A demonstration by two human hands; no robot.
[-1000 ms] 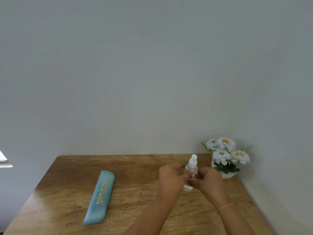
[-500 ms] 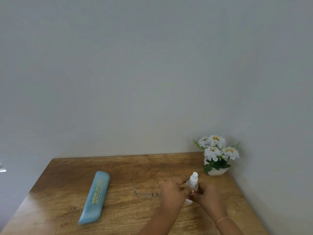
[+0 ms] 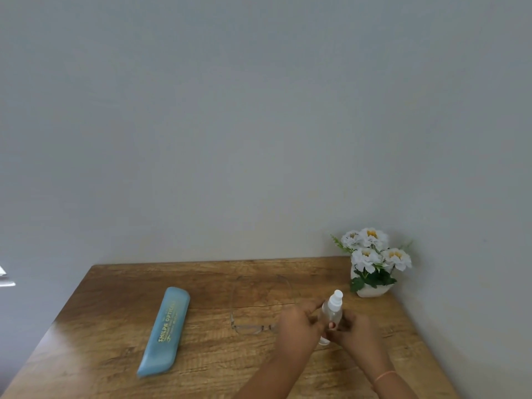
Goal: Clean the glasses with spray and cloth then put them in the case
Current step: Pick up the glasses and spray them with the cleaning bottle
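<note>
Hands, two, both bare, meet over the right half of the worktop (image 3: 115, 312) and we count one spray bottle (image 3: 334, 308) between them. The left hand (image 3: 296, 326) curls its fingers round the bottle's left side; the right hand (image 3: 357, 332) wraps the other side, a red-painted nail showing against the clear body. The bottle stands roughly upright, its white nozzle above the knuckles; we cannot tell whether its base touches the wood. One pair of glasses (image 3: 253, 328), clear-framed and hard to make out, lies on the worktop just left of the left hand, temples unfolded and running toward the wall (image 3: 259, 139), the right lens hidden behind that hand. One case (image 3: 165, 331), blue, closed, with gold lettering, lies at a slant well left of the glasses and apart from them. One white pot (image 3: 371, 290) sits in the far right corner near the wall, holding four white blooms (image 3: 371, 246) that we can count. One thin orange band (image 3: 384, 375) circles the right wrist.
</note>
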